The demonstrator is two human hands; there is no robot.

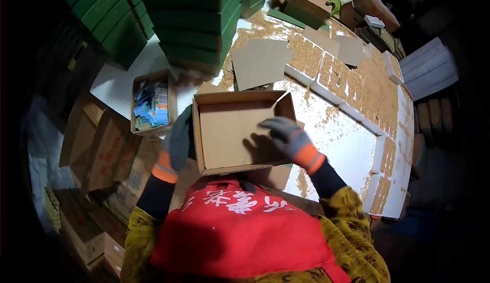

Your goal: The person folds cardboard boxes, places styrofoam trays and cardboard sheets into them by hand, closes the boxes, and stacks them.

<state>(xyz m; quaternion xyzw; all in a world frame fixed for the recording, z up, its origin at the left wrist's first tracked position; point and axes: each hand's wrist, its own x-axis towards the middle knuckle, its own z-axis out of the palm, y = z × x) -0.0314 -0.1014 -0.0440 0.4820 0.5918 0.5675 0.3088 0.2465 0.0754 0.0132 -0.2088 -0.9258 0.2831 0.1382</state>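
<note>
An open cardboard box (229, 135) with bare brown insides is in front of my body, its near edge just above my red apron (245, 227). My left hand (178, 137), in a grey and orange glove, grips the box's left wall from outside; its fingers are partly hidden. Over the right part of the box is my right hand (286, 135), in a matching glove, its fingers stretched out and slightly blurred. It casts a shadow on the box's floor and holds nothing that I can see.
A small box (172, 99) of blue packets stands at left, near tall stacks of green boxes (189, 27). Cardboard sheets (260, 63) and white trays of brown crumbly material (352, 84) cover the table. Across it, a co-worker's gloved hands (334, 5) handle another box (306, 8).
</note>
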